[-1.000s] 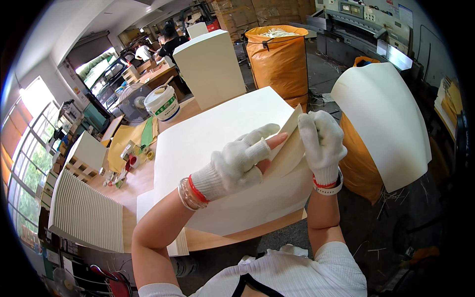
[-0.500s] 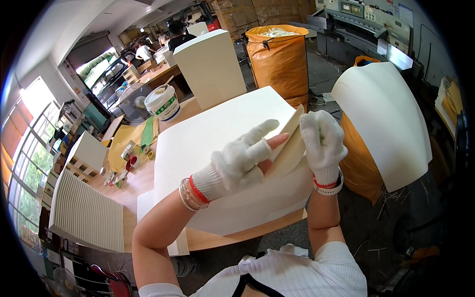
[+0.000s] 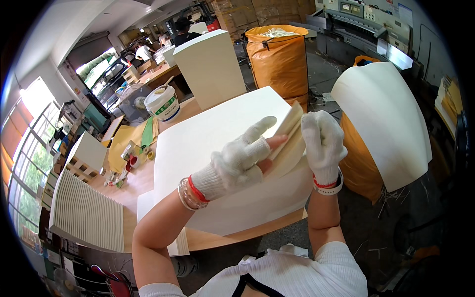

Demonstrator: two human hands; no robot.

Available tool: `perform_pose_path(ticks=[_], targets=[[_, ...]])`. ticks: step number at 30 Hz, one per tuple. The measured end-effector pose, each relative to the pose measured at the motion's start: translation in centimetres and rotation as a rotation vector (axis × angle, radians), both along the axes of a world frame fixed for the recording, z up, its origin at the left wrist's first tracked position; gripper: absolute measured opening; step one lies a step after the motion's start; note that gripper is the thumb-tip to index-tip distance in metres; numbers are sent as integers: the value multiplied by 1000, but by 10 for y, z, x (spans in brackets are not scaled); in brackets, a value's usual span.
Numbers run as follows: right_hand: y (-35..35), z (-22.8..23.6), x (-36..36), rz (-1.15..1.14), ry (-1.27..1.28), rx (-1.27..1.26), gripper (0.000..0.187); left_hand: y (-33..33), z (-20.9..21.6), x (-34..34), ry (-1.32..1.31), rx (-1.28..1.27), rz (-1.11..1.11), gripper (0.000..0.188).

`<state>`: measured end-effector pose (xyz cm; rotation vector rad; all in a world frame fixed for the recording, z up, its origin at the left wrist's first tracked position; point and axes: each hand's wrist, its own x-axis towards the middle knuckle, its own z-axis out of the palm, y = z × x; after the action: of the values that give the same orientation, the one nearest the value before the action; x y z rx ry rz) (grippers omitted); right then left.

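A large stack of white paper sheets (image 3: 208, 133) lies on the wooden table in front of me. At its right side, the edge of several sheets (image 3: 287, 148) is lifted and curls over. My right hand (image 3: 322, 143), in a white knit glove, is closed on the corner of the lifted sheets; its fingertips are hidden. Across the stack reaches my left hand (image 3: 240, 158), in a white glove that leaves two fingertips bare. Its fingers are spread, and the bare fingertips rest against the curled sheets.
On the table (image 3: 141, 180) stand a white bucket (image 3: 162, 103), a tall paper stack (image 3: 210, 69) and a ridged stack (image 3: 89, 213). Tape rolls (image 3: 133, 161) lie on the left. Beyond are an orange bag of paper strips (image 3: 279, 59) and a white sheet (image 3: 383, 119) over another orange bag.
The lifted paper edge has shifted slightly, and its layers look more fanned beside my left fingertips. My left fingers have moved a little; my right hand stays nearly in place.
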<state>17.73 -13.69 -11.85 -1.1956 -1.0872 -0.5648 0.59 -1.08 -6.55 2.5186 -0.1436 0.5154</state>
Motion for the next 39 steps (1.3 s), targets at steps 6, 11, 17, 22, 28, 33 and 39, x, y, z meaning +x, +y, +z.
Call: perform_pose_path(ticks=[6,11,17,22,28,33,39], targets=[[3,1,0,-27,11,-7,5,9,-4,1,8,20,-65,36],[2,2,-1,-29,-41,32,5,-2,0,-1,-7,57,46,36],[-2,0,1,-35,-3,-38,4,3,-2,2,4,-26,0,33],[-2,3,8,-502,-495,211,6,8,-2,-1,-84,6,-39,42],[-27,-3,-43,-97,-389,-468,20,-19,8,-18,134,299,337,41],[-25,0,-53,9,-194,-564,25,-18,-16,-11,-293,781,282,47],[18,-11,-112,250,-702,-279,31,9,36,-36,-24,528,629,45]])
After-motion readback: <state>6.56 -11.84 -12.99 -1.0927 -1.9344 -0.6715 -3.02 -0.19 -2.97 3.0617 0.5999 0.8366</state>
